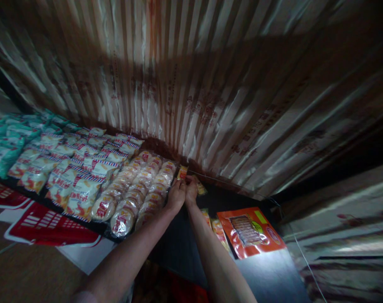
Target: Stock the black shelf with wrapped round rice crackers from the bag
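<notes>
Both my arms reach forward to the back of a dark display table (261,273). My left hand (176,195) and my right hand (190,190) are pressed together, fingers closed on a small orange-yellow snack packet (182,172) near the striped cloth wall. Directly left of my hands lie rows of clear packets of round cakes (137,189). Under my right forearm lie more small orange packets (217,229).
A large orange flat packet (250,231) lies on the table to the right. Red-and-white striped snack bags (81,176) and green bags (5,143) fill the left. A striped curtain (191,75) hangs behind. Red-and-white banners (49,227) lie lower left.
</notes>
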Demonstrator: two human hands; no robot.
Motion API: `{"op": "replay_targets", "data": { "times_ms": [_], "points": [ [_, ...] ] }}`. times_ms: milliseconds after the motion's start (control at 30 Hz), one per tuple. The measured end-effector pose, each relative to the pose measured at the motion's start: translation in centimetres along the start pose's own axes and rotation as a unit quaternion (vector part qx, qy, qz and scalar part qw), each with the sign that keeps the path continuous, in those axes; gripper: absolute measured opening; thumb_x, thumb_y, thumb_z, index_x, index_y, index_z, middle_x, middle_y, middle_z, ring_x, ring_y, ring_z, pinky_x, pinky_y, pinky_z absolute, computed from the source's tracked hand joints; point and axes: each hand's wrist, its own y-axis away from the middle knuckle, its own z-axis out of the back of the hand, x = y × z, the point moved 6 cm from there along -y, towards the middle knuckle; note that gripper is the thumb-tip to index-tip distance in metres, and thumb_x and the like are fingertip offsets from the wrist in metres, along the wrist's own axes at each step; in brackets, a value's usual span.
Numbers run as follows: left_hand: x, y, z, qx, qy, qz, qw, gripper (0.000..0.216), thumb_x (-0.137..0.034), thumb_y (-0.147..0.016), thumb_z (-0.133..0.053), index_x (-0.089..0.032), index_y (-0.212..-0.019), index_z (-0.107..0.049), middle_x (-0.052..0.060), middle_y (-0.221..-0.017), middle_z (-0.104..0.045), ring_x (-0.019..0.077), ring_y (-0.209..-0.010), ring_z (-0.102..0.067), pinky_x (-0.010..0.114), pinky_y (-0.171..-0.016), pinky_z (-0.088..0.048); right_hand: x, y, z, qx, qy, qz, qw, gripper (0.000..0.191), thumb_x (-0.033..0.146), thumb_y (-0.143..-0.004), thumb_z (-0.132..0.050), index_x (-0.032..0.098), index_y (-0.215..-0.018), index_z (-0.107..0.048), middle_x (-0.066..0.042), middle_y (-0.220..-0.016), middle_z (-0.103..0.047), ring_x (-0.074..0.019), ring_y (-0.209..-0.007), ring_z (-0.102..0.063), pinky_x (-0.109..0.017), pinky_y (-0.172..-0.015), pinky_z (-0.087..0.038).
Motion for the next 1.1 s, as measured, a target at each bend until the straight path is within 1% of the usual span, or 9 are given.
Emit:
{"op": "replay_targets", "data": {
  "times_ms": [100, 267, 433, 600, 767, 867, 967, 1100],
  "points": [
    [0.2, -0.3, -0.1, -0.011, 0.008, 0.007, 1.000, 0.040, -0.019, -0.086, -0.037, -0.014, -0.121, -0.055, 0.008, -0.137, -0.045, 0.0159, -0.132, -0.033, 0.030, -0.111, -0.021, 0.1, -0.5, -0.4, 0.008, -0.020, 0.020, 1.000, 0.030, 0.030, -0.069, -0.048, 0.016, -0.093, -0.059, -0.006, -0.088, -0.066, -0.0184, -0.077, -0.061, -0.028, -0.072, -0.045],
    [0.4, -0.6, -0.1, -0.011, 0.012, 0.013, 1.000, 0.042, -0.022, -0.086, -0.036, -0.014, -0.125, -0.052, 0.007, -0.139, -0.041, 0.0165, -0.132, -0.032, 0.031, -0.112, -0.019, 0.3, -0.7, -0.6, 0.004, -0.013, 0.018, 1.000, 0.031, 0.034, -0.070, -0.049, 0.016, -0.094, -0.058, -0.007, -0.085, -0.066, -0.0199, -0.077, -0.062, -0.029, -0.071, -0.045],
    [0.1, -0.5, -0.1, -0.002, 0.006, 0.022, 1.000, 0.046, -0.022, -0.087, -0.034, -0.007, -0.129, -0.047, 0.012, -0.141, -0.038, 0.0168, -0.133, -0.030, 0.029, -0.113, -0.017, 0.8, -0.8, -0.7, 0.022, 0.006, 0.021, 1.000, 0.030, 0.035, -0.071, -0.048, 0.016, -0.092, -0.058, -0.007, -0.086, -0.066, -0.0196, -0.077, -0.061, -0.029, -0.072, -0.044],
    [0.3, -0.3, -0.2, -0.009, 0.031, 0.011, 0.999, 0.045, -0.024, -0.088, -0.034, -0.012, -0.130, -0.046, 0.008, -0.139, -0.041, 0.0159, -0.131, -0.034, 0.029, -0.112, -0.021, 1.1, -0.8, -0.8, 0.041, 0.046, 0.016, 0.998, 0.027, 0.031, -0.072, -0.047, 0.016, -0.092, -0.058, -0.007, -0.085, -0.065, -0.0189, -0.075, -0.059, -0.029, -0.071, -0.043],
    [0.4, -0.2, -0.3, 0.009, 0.034, 0.006, 0.999, 0.048, -0.024, -0.089, -0.031, -0.007, -0.132, -0.042, 0.011, -0.142, -0.036, 0.0165, -0.133, -0.030, 0.027, -0.112, -0.018, 1.0, -0.9, -0.8, 0.039, 0.053, 0.031, 0.997, 0.027, 0.030, -0.072, -0.049, 0.015, -0.090, -0.062, -0.008, -0.084, -0.066, -0.0201, -0.076, -0.059, -0.030, -0.073, -0.044],
    [0.4, -0.3, -0.3, 0.007, 0.041, -0.002, 0.999, 0.047, -0.024, -0.089, -0.031, -0.009, -0.131, -0.044, 0.009, -0.141, -0.038, 0.0157, -0.133, -0.031, 0.028, -0.112, -0.018, 0.6, -0.9, -0.8, 0.039, 0.052, 0.047, 0.997, 0.029, 0.031, -0.074, -0.048, 0.014, -0.091, -0.064, -0.010, -0.088, -0.067, -0.0211, -0.081, -0.059, -0.032, -0.077, -0.044],
    [0.8, -0.7, -0.4, -0.010, 0.052, -0.011, 0.999, 0.043, -0.024, -0.088, -0.034, -0.013, -0.127, -0.049, 0.007, -0.138, -0.043, 0.0163, -0.131, -0.034, 0.030, -0.112, -0.020, 0.4, -0.9, -1.1, 0.048, 0.053, 0.068, 0.995, 0.031, 0.028, -0.075, -0.044, 0.014, -0.093, -0.066, -0.011, -0.092, -0.067, -0.0211, -0.085, -0.059, -0.033, -0.081, -0.044],
    [1.4, -1.2, -0.8, -0.038, 0.059, -0.027, 0.997, 0.041, -0.023, -0.087, -0.035, -0.011, -0.122, -0.053, 0.010, -0.134, -0.048, 0.0180, -0.129, -0.038, 0.032, -0.111, -0.023, 0.2, -0.6, -1.3, 0.059, 0.044, 0.097, 0.993, 0.033, 0.021, -0.074, -0.042, 0.014, -0.095, -0.066, -0.010, -0.095, -0.066, -0.0199, -0.089, -0.058, -0.033, -0.085, -0.043]
  ]
}}
